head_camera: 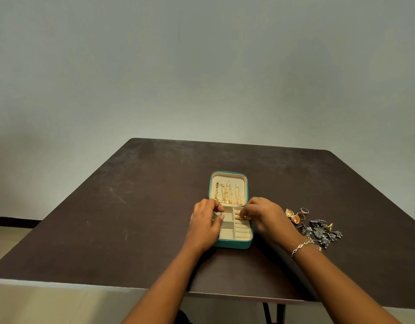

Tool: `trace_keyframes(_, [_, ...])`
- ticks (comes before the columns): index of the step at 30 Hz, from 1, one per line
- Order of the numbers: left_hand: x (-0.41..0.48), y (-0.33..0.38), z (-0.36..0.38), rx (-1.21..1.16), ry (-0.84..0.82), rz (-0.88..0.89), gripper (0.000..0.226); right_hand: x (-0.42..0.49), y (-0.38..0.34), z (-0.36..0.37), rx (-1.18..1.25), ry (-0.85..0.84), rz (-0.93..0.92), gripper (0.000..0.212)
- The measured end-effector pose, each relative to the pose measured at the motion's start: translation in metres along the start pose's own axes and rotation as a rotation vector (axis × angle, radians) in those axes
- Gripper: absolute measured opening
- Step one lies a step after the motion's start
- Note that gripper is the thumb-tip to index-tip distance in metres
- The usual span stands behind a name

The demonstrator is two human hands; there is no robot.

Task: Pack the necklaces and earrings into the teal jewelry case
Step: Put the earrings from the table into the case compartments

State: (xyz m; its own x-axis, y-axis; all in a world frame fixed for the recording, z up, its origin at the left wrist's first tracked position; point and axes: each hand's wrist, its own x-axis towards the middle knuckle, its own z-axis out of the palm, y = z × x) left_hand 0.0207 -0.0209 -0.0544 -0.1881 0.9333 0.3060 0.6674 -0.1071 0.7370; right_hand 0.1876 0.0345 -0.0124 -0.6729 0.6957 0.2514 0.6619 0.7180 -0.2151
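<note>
The teal jewelry case (232, 244) lies open in the middle of the dark table, cream lining up. Several gold necklaces (228, 194) hang in its lid. My left hand (205, 220) grips the case's left edge, thumb over a small compartment. My right hand (265, 215) reaches over the right edge and pinches a gold earring (238, 215) at the ring-roll section. Loose gold earrings (294, 216) and dark silver jewelry (323, 232) lie on the table to the right of the case.
The dark brown table (136, 218) has its front edge near me and its right edge past the jewelry pile. A plain wall stands behind it. A silver bracelet (300, 247) is on my right wrist.
</note>
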Motion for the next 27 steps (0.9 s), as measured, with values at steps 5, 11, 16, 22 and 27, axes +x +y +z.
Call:
trace_keyframes(5, [0.000, -0.002, 0.000, 0.000, -0.001, -0.007, 0.011, -0.007, 0.024, -0.006, 0.197, 0.322, 0.095, 0.020])
trace_keyframes(11, [0.001, -0.001, 0.001, 0.007, 0.003, -0.003, 0.011, -0.026, 0.079, -0.026, 0.162, 0.404, 0.372, 0.016])
trace_keyframes(16, [0.000, -0.002, 0.002, 0.010, 0.007, 0.000, 0.011, -0.022, 0.110, -0.032, -0.113, 0.087, 0.454, 0.013])
trace_keyframes(22, [0.001, -0.003, 0.003, 0.004, 0.011, 0.003, 0.011, -0.019, 0.113, -0.032, -0.280, -0.075, 0.420, 0.012])
trace_keyframes(27, [0.001, -0.004, 0.004, 0.009, 0.011, -0.002, 0.010, -0.023, 0.110, -0.026, -0.326, -0.025, 0.415, 0.015])
